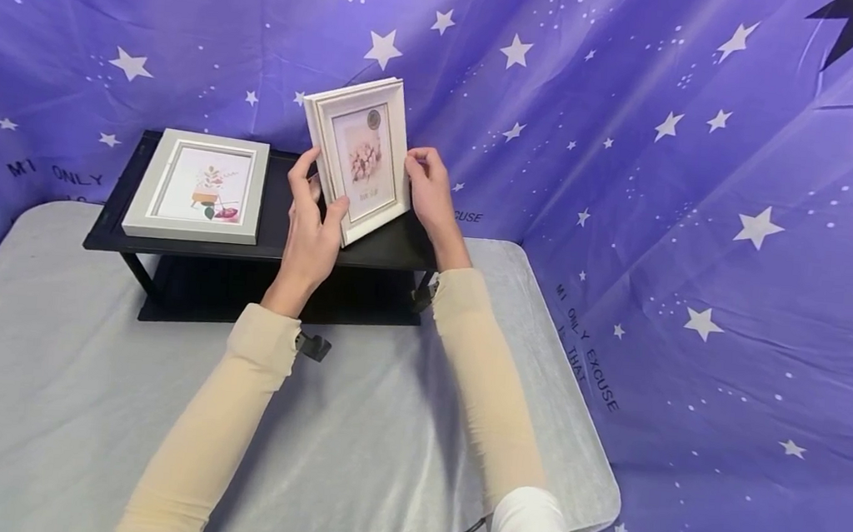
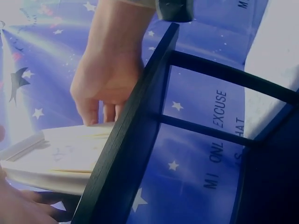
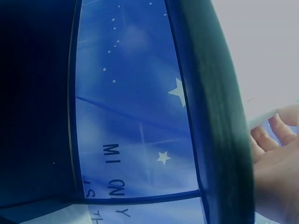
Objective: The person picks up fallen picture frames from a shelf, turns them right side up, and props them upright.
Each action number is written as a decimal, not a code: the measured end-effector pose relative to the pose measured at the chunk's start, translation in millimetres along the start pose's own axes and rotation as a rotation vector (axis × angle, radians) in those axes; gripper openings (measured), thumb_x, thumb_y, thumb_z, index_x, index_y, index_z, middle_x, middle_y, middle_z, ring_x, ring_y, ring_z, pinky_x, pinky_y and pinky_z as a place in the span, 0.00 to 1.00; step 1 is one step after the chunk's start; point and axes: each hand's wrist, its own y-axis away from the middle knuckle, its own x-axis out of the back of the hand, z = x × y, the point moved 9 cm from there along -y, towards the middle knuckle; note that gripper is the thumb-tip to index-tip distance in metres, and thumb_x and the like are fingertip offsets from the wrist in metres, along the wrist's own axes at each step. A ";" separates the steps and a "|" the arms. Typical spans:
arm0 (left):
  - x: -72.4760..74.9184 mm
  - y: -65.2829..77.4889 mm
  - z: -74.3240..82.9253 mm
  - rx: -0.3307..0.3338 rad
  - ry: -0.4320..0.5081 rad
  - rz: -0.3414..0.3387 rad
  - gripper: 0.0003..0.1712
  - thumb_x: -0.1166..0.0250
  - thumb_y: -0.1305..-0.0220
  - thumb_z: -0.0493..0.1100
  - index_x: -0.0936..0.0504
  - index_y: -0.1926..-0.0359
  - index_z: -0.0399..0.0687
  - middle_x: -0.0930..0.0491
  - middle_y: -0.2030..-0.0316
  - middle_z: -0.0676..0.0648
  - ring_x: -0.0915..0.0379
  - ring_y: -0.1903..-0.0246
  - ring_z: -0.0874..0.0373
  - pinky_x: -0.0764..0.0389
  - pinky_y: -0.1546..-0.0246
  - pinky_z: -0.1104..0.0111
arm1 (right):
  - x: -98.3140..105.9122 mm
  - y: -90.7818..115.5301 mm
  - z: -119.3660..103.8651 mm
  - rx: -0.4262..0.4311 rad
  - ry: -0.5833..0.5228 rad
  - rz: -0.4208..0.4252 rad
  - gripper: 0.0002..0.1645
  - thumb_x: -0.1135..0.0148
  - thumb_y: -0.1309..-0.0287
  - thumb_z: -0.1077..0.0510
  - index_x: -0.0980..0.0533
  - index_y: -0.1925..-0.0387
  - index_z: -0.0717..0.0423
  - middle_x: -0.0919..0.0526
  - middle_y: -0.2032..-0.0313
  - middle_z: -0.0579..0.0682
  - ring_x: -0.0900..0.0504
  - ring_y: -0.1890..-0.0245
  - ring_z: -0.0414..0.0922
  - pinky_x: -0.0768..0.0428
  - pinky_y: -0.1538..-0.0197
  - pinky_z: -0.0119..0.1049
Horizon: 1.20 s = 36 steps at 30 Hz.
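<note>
While the left hand (image 1: 311, 236), half curled, grips the left edge of the white frame (image 1: 365, 161), thumb on its front, and the right hand (image 1: 430, 195) pinches the right edge, I see it tilted at the right half of the rack (image 1: 274, 204), apart from the grey frame (image 1: 203, 186); whether its base touches the rack I cannot tell. I would square the base, lower both sides evenly, and release only once it stands firm.

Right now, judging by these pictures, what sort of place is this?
Probably an indoor corner set up for filming, though I cannot be sure: star-printed fabric hangs behind and beside a grey-covered table, which bears a black shelf.
</note>
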 end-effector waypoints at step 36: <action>3.5 -41.0 -0.1 0.163 0.129 -0.055 0.39 0.56 0.19 0.39 0.52 0.12 0.51 0.53 0.12 0.54 0.60 0.16 0.70 0.56 0.18 0.75 | 28.5 46.7 -2.3 0.165 0.076 0.022 0.14 0.36 0.29 0.67 0.26 0.46 0.65 0.14 0.50 0.64 0.14 0.54 0.50 0.17 0.48 0.34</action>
